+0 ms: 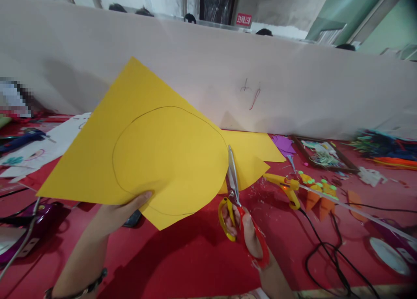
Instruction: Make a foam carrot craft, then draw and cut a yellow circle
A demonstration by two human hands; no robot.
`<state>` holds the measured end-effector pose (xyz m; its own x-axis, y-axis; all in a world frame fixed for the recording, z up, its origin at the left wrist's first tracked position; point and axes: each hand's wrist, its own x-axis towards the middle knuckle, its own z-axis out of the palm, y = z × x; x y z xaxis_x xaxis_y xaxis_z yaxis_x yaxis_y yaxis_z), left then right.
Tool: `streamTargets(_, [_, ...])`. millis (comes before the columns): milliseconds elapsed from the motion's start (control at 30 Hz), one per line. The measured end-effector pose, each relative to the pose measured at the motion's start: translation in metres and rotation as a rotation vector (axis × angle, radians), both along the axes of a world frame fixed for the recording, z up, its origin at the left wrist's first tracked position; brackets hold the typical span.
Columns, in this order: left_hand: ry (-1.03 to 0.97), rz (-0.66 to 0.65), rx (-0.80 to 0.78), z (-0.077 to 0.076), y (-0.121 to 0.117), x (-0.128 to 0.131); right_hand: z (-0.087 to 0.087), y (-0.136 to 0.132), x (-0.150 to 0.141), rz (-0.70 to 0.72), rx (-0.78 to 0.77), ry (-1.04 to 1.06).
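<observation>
My left hand (122, 212) grips the lower edge of a large yellow paper sheet (146, 156), thumb on top, holding it up over the red table (182, 264). A pencilled circle is drawn on the sheet. My right hand (247, 234) has its fingers through the red and yellow handles of a pair of scissors (233, 182). The blades point up and lie on the circle line at the sheet's right side, where a cut runs up from the bottom edge.
A yellow glue gun (286, 188) with a black cord lies right of the scissors, beside orange paper shapes (317, 197). A framed craft piece (322, 156) and purple paper (283, 143) sit behind. White drawn sheets (48, 147) and a purple device (45, 214) lie at left. A pale partition (293, 86) backs the table.
</observation>
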<state>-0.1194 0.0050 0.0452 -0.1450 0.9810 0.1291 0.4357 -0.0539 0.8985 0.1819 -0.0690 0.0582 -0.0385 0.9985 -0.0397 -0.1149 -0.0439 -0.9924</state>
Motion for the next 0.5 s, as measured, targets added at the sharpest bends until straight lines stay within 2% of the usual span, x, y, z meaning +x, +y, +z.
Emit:
streamTargets(133, [-0.059,0.085,-0.027,0.001,-0.001,0.002,-0.015,0.004,-0.003,0.060,-0.008,-0.008])
streamTargets(267, [-0.110,0.108,-0.036,0.007,-0.003,0.005,-0.029,0.002,-0.005,0.071,0.001,0.062])
streamTargets(500, [-0.129,0.083,-0.055,0.001,-0.002,0.004,-0.026,0.004,-0.011,0.072,-0.026,0.086])
